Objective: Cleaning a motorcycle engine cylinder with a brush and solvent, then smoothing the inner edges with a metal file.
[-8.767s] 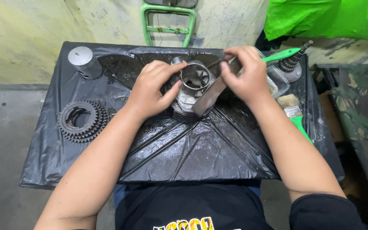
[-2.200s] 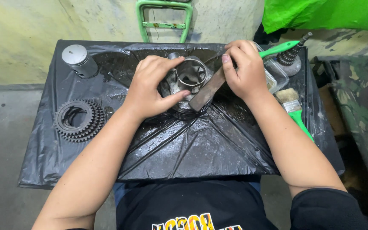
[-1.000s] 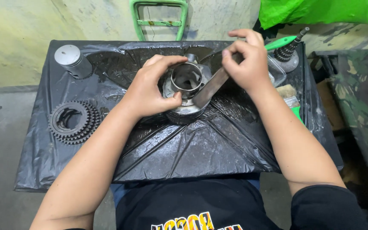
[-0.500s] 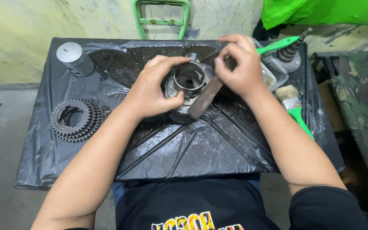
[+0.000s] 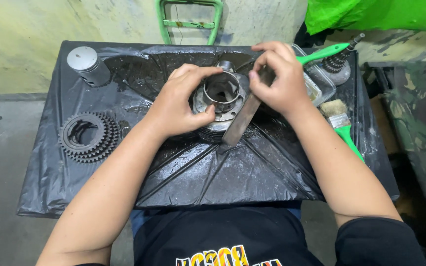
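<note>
A grey metal engine cylinder (image 5: 221, 93) with a round bore and cooling fins stands in the middle of a table covered in black plastic sheet (image 5: 223, 172). My left hand (image 5: 181, 101) wraps around its left side and rim. My right hand (image 5: 279, 79) grips the upper end of a flat metal bar (image 5: 240, 123), which leans against the cylinder's right side, its lower end touching the sheet.
A silver piston (image 5: 87, 64) stands at the back left. A stack of gears (image 5: 88, 135) lies at the left. A clear tray (image 5: 321, 81), a green-handled tool (image 5: 326, 50), a spring part (image 5: 336, 66) and a green-handled brush (image 5: 343, 128) are at the right. A green metal frame (image 5: 188, 19) is behind.
My right hand has shifted the flat bar along the cylinder's right edge, moving back and forth over the last seconds. My left hand keeps hold of the cylinder.
</note>
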